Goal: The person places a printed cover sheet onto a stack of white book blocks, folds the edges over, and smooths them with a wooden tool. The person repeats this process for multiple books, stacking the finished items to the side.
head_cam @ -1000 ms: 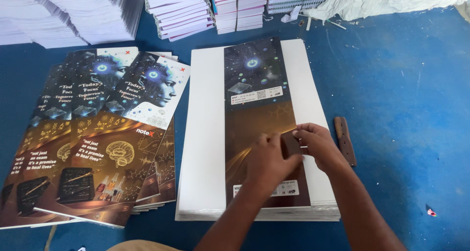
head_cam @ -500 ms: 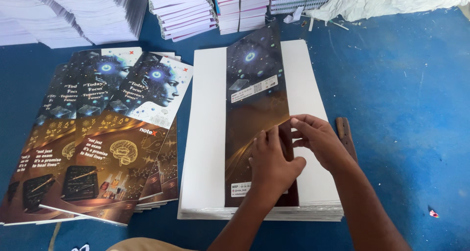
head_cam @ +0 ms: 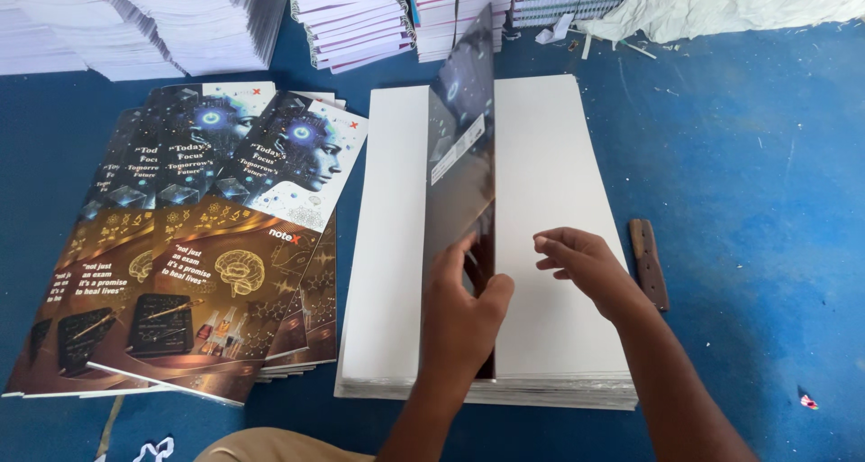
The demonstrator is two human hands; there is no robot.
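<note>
Far left, top: tall stacks of white paper blocks [head_cam: 135,21] stand along the back edge of a blue floor [head_cam: 766,201].
Left: a fanned pile of printed covers [head_cam: 198,246] lies flat. Each cover shows a blue head at the top and brown artwork with a brain drawing lower down.
Top centre: stacks of bound pages with purple edges [head_cam: 351,21] stand behind the work area, well apart from the hands.
Centre: a thick stack of white sheets [head_cam: 550,156] lies flat on the floor, its long side running away from the viewer.
On the stack: one long dark printed cover strip [head_cam: 464,156] is lifted on edge along the middle of the white stack, so it stands nearly upright and is seen almost side-on.
Left hand [head_cam: 464,313]: closed around the near end of the cover strip, thumb on one face and fingers on the other, holding it raised.
Right hand [head_cam: 581,259]: hovers just right of the strip above the white sheets, fingers loosely curled and holding nothing. Whether a fingertip touches the paper cannot be told.
Hands together: close to each other but apart, with the strip between them.
Right: a small brown wooden block [head_cam: 649,264] lies on the floor just beside the stack's right edge.
Top right: crumpled white sheeting [head_cam: 739,7] lies in the corner.
</note>
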